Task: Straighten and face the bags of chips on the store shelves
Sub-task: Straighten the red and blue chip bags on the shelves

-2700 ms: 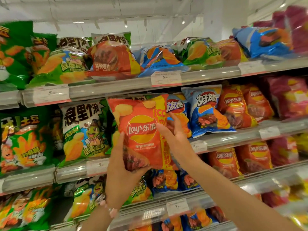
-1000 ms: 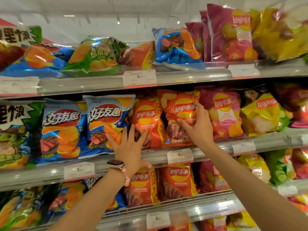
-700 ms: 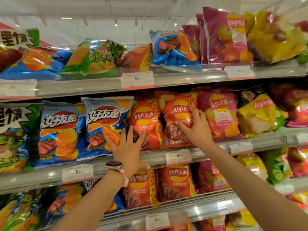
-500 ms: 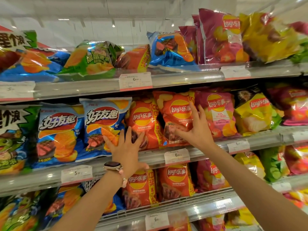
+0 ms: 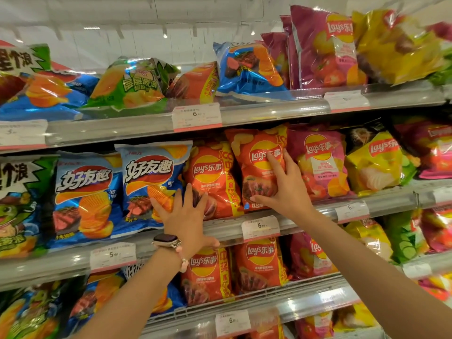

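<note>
- A white price tag (image 5: 197, 116) reading 6 sits on the top rail.
- Another tag (image 5: 260, 227) reading 6 is on the middle rail, and a third (image 5: 113, 256) reading 5 sits further left.
- A dark smartwatch (image 5: 165, 239) is on a wrist, just beside a pink bead bracelet (image 5: 183, 260).
- Ceiling lights (image 5: 165, 35) glow above.

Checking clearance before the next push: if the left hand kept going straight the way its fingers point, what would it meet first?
The left hand points up and into the middle shelf; it would likely first meet the glossy red Lay's bag, its fingertips seemingly already there, though depth is unclear.
</note>
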Demonstrator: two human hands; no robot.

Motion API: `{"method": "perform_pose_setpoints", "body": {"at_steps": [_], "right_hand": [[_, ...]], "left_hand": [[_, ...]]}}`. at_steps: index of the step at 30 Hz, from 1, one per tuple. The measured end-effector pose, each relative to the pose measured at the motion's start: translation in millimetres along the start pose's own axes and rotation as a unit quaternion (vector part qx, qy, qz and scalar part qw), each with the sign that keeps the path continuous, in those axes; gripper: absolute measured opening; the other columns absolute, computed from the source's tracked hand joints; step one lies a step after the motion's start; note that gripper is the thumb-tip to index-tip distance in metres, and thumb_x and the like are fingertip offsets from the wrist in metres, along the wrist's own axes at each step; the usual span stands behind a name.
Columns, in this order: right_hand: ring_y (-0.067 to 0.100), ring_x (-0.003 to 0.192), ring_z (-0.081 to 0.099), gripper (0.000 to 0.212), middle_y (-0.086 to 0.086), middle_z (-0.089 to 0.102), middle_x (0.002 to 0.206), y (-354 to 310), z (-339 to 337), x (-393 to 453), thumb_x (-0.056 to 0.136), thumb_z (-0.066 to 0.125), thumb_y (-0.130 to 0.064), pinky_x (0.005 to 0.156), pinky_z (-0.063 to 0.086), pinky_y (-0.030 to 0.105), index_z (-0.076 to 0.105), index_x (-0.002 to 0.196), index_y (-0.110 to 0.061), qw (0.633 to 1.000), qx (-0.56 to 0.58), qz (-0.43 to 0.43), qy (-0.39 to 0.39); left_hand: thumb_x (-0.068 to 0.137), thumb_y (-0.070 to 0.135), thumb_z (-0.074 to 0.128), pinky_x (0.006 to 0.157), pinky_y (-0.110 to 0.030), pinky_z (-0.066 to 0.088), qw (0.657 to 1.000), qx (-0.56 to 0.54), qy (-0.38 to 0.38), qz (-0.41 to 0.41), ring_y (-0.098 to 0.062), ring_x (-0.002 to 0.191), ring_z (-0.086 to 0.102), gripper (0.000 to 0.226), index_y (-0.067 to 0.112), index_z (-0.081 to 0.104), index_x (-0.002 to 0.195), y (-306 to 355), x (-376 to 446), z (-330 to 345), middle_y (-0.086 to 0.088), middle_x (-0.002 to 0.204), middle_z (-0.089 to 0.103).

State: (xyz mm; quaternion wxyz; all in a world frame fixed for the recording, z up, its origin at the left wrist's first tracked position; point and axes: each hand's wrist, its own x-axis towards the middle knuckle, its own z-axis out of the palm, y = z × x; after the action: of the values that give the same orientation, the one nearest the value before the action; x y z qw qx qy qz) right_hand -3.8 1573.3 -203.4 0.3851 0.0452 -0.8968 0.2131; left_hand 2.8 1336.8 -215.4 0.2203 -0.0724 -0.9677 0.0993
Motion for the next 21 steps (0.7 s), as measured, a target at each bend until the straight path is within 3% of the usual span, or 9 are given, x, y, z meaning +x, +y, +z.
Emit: {"method": "perform_pose_setpoints", "body": {"at_steps": [8, 14, 16, 18, 21], "right_hand": [[0.032, 0.144, 0.011, 0.113, 0.007, -0.001, 0.160, -0.5, -2.7, -5.3, 0.065, 0.075, -0.061, 0.108, 0.036, 0.051, 0.010, 0.152, -0.029, 0.998, -0.034, -0.017, -0.040], [0.029, 0.147, 0.001, 0.113, 0.004, -0.004, 0.160, -2.0, -10.0, -6.8, 0.060, 0.067, -0.073, 0.113, 0.024, 0.056, 0.010, 0.151, -0.036, 0.999, -0.007, 0.005, -0.032], [0.029, 0.147, 0.005, 0.105, 0.005, 0.003, 0.160, -3.2, -12.5, -9.7, 0.065, 0.066, -0.071, 0.113, 0.021, 0.053, 0.018, 0.150, -0.033, 1.000, -0.008, -0.003, -0.006], [0.031, 0.141, 0.025, 0.085, 0.011, 0.026, 0.154, -5.2, -14.8, -11.6, 0.072, 0.063, -0.064, 0.108, 0.030, 0.051, 0.038, 0.143, -0.024, 0.997, 0.003, -0.050, 0.062], [0.022, 0.116, 0.051, 0.050, 0.010, 0.055, 0.125, -15.5, -21.8, -7.3, 0.081, 0.060, -0.042, 0.092, 0.049, 0.041, 0.059, 0.118, -0.009, 0.970, 0.081, -0.152, 0.173]], "left_hand": [[0.059, 0.083, 0.060, 0.103, -0.075, -0.006, 1.000, -0.006, 0.008, 0.004, -0.030, 0.147, -0.004, 0.119, 0.038, 0.000, 0.151, -0.6, -1.3, -0.4, -0.006, 0.161, -0.008], [0.059, 0.081, 0.062, 0.105, -0.071, -0.006, 0.998, -0.049, 0.031, 0.017, -0.030, 0.148, 0.003, 0.117, 0.034, 0.008, 0.152, -6.3, -7.3, -7.2, -0.006, 0.161, -0.002], [0.052, 0.077, 0.071, 0.103, -0.075, 0.007, 0.991, -0.079, 0.097, 0.043, -0.035, 0.141, 0.029, 0.115, 0.027, 0.031, 0.148, -7.5, -11.3, -11.6, -0.012, 0.156, 0.025], [0.043, 0.070, 0.080, 0.095, -0.074, 0.031, 0.973, -0.097, 0.194, 0.080, -0.038, 0.118, 0.055, 0.107, 0.019, 0.051, 0.132, -8.5, -12.1, -12.9, -0.015, 0.135, 0.054], [0.059, 0.063, 0.073, 0.092, -0.058, 0.045, 0.915, -0.143, 0.355, 0.124, -0.033, 0.108, 0.058, 0.082, 0.018, 0.048, 0.123, -7.4, -8.8, -32.4, -0.014, 0.122, 0.060]]}}
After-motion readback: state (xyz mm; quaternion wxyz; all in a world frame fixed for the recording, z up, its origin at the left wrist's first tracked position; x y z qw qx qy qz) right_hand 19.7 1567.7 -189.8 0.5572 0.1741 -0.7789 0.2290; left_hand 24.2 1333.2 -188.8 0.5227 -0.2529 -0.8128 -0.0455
